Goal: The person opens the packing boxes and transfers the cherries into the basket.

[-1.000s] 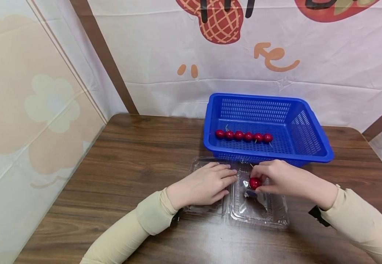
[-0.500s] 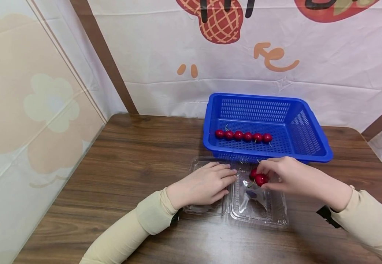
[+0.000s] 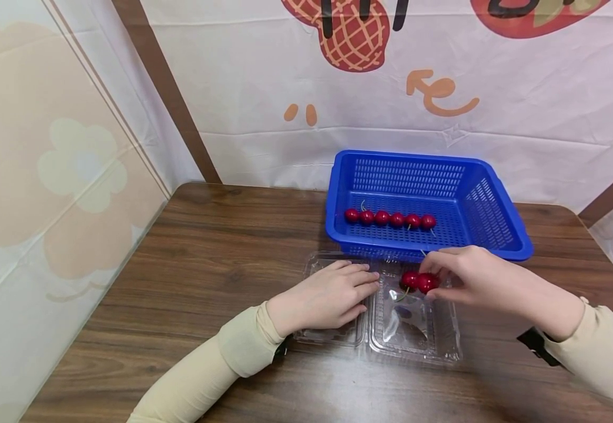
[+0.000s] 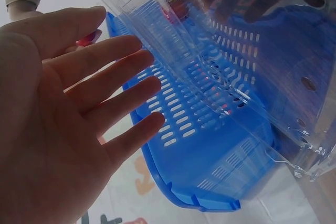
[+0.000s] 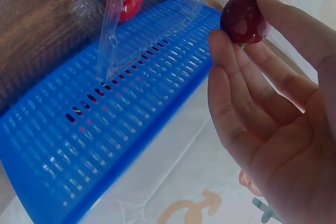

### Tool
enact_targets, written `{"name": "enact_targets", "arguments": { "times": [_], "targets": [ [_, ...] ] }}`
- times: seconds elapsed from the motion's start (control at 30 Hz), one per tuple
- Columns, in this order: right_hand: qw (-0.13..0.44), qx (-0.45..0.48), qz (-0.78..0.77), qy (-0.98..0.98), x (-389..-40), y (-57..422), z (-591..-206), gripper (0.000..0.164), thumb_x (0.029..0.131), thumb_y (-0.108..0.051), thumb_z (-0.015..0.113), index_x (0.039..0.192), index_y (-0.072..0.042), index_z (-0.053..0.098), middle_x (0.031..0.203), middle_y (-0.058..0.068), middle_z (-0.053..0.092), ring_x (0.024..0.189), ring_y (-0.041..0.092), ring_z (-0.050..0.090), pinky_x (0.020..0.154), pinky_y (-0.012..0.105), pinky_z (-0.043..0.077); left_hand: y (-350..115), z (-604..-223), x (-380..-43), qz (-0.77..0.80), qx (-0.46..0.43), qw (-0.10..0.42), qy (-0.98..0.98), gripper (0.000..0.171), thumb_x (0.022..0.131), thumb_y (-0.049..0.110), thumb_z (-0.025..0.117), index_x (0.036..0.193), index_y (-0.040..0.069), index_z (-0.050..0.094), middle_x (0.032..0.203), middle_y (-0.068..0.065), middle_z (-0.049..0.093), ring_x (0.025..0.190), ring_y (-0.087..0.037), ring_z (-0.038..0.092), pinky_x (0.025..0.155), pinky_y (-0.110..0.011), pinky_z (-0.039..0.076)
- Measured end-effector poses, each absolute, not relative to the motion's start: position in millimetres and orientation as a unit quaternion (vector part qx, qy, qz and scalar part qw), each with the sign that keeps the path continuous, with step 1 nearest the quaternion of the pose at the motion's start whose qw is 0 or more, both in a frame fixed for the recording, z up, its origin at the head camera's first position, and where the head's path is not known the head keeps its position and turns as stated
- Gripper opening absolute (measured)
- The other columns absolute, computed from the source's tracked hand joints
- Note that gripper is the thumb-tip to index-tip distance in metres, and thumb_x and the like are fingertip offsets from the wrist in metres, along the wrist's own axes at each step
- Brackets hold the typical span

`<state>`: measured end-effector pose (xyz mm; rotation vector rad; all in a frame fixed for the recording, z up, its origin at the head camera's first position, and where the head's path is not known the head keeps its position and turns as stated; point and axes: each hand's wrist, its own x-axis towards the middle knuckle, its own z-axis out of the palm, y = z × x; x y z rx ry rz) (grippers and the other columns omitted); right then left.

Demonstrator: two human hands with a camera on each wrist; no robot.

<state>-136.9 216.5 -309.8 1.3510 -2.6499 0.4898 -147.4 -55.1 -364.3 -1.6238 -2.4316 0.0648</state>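
My right hand point(image 3: 472, 276) pinches a dark red cherry point(image 5: 244, 18) between thumb and fingertips, over the right half of a clear plastic clamshell box point(image 3: 409, 346). Another cherry point(image 3: 409, 280) lies inside that half, just left of the held one, with its green stem toward me. My left hand point(image 3: 330, 296) rests palm down with straight fingers on the box's left half, its fingertips near the middle fold. In the left wrist view, the palm and spread fingers point(image 4: 126, 90) show beside the clear plastic.
Behind the box stands a blue plastic basket point(image 3: 502, 249) with slotted walls. A row of several cherries point(image 3: 382, 218) lies on its floor. The box's rear edge sits right at the basket's front. Everything is on a brown wooden table point(image 3: 205, 247), with a printed cloth point(image 3: 264, 70) hanging behind it.
My right hand has shifted right and slightly back with its cherry. The other cherry in the box, hidden a second ago, now shows beside it. My left hand has stayed put.
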Motion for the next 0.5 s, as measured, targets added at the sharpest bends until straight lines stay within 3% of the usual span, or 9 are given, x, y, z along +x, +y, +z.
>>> {"name": "enact_targets", "arguments": {
  "times": [0.5],
  "targets": [
    [0.098,0.436,0.14,-0.884,-142,226,-293,0.027,0.068,-0.019,0.078,0.091,-0.015,0.063,0.08,-0.01,0.065,0.071,-0.001,0.059,0.058,0.024,0.055,-55,-363,-147,0.02,-0.55,0.105,-0.829,0.046,0.088,0.031,0.053,0.129,0.01,0.055,0.133,-0.005,0.054,0.125,-0.022,0.043,0.105,-0.038,0.035]
  ]
}}
